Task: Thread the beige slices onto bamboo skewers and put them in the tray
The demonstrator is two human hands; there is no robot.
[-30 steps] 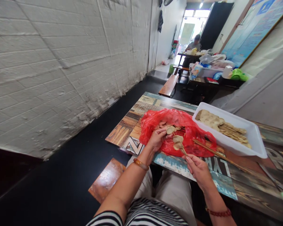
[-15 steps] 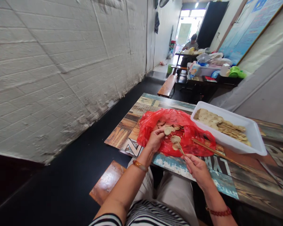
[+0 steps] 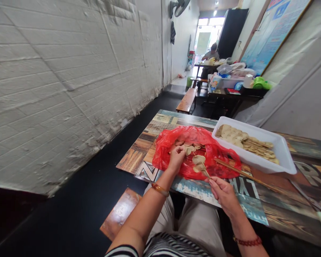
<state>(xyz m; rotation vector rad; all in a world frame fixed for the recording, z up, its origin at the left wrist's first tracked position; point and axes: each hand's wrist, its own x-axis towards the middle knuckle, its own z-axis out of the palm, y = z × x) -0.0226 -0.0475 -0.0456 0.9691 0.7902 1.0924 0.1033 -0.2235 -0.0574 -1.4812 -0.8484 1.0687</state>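
My right hand is closed around the lower end of a thin skewer. Several pale, flat round slices are threaded on it, over the near side of a red plastic bag. My left hand reaches into the bag's opening with thumb and fingers pinched together. Right beside those fingertips lie loose pale slices; whether one is in the pinch, I cannot make out. Bare thin sticks rest across the bag's right edge and the table.
A white plastic tray holding rows of skewered slices stands right of the bag on the patterned table. Scissors lie at the far right. Beyond are a bench, a loaded table and a seated person. A white wall runs along the left.
My left hand's fingers have drawn back slightly and curled; the slice seen at their tips before no longer stands out. The right hand holds the skewer much as before. The view has shifted slightly.
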